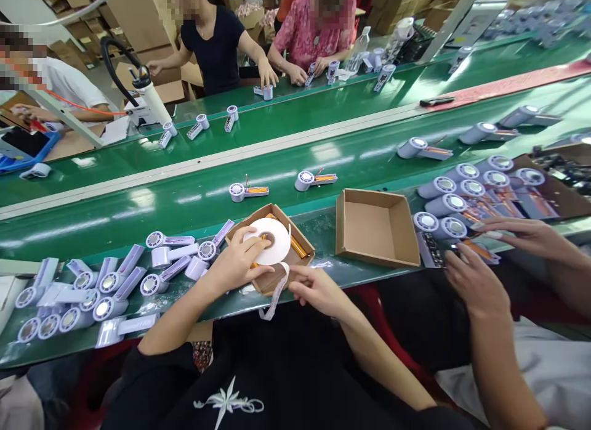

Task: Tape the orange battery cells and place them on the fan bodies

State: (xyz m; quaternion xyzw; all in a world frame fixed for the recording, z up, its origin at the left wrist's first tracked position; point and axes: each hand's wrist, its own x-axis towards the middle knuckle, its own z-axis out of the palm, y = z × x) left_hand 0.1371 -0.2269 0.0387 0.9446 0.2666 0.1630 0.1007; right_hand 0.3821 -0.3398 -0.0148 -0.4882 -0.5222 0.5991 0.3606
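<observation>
My left hand is closed on a roll of white tape, its fingers over the side and core. The roll rests over a small cardboard box that holds orange-wrapped battery cells. A loose tape strip curls from the roll past the box's front edge. Beside that strip is my right hand, its fingers loosely bent and apart; whether a fingertip touches the tape I cannot tell. Several lilac fan housings with handles lie piled left of my left hand.
Right of me stands an open cardboard box. A co-worker's hands handle a part near grouped fan bodies. On the green conveyor lie fan units with orange cells. Other people sit across the line.
</observation>
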